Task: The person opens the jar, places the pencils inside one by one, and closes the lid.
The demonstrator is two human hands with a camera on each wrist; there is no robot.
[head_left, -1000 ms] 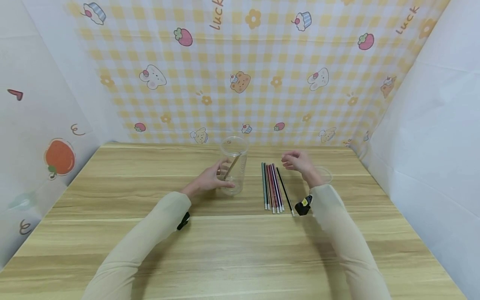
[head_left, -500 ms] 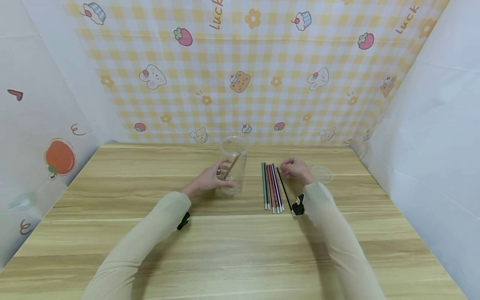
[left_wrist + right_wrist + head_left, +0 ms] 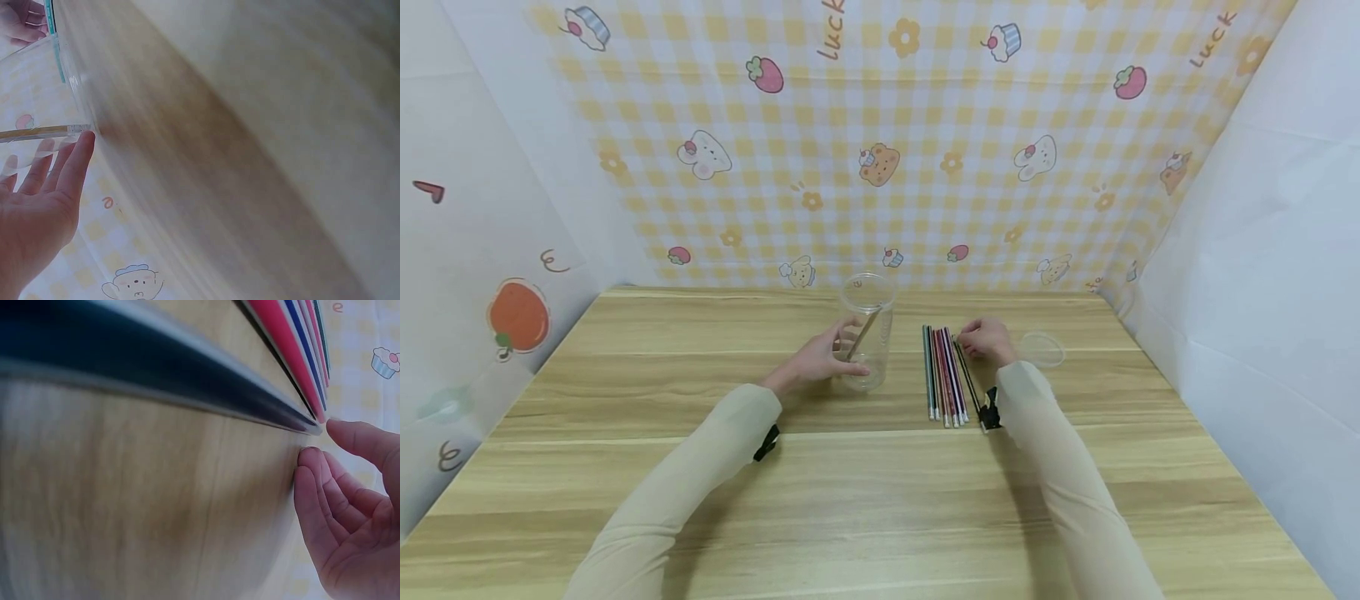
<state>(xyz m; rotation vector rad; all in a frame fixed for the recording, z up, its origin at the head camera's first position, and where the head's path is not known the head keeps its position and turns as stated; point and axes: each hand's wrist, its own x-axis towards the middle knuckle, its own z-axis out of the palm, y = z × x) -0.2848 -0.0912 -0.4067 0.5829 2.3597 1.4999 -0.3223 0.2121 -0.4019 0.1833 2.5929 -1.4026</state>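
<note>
My left hand holds a tall clear plastic cup low on its side, thumb in front and fingers behind. Inside the cup a single pencil leans, its shaft also showing in the left wrist view beside my fingers. At the far end of a black pencil is my right hand. The right wrist view shows a gap between its thumb and fingers, with that pencil's tip just short of them. Left of it several pencils lie side by side, white erasers toward me.
A clear round lid lies flat to the right of my right hand. The wooden table ends at a checkered yellow cloth behind, with white cloth walls on both sides.
My right hand has moved down and slightly left, from above the table to the black pencil's far end, uncovering the lid. My left hand and the cup have stayed put.
</note>
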